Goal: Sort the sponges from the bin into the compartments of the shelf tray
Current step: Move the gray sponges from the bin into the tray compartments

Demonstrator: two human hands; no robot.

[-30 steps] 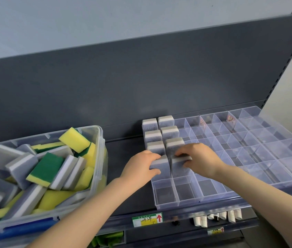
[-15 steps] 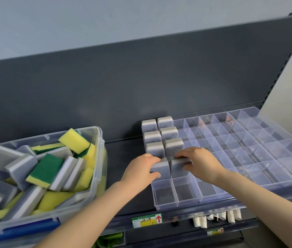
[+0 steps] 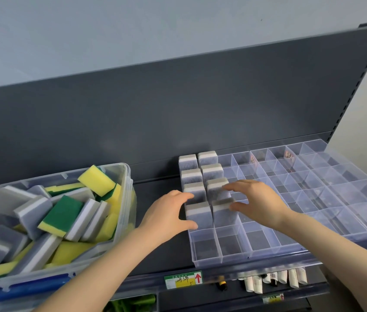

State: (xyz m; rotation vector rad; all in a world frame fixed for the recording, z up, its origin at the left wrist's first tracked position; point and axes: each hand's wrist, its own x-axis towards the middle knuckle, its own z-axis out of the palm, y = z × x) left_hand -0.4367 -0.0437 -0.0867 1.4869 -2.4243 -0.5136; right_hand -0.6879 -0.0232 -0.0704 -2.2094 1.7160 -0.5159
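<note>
Nearest me, the front row of the shelf tray (image 3: 268, 251) has no sponge yet. Just past it, my left hand (image 3: 171, 212) and right hand (image 3: 259, 203) are spread wide and hold nothing, one on each side of the front grey sponges (image 3: 199, 212), which stand upright. The loose sponges (image 3: 97, 180) lie in the bin (image 3: 126, 174), off to my left, so my left hand is closer.

We've got two bare hands in view: the left hand (image 3: 169, 212) at the tray's (image 3: 245, 258) left edge, the right hand (image 3: 259, 203) over it. Both forearms (image 3: 101, 266) are bare too, uncovered right down our view.
</note>
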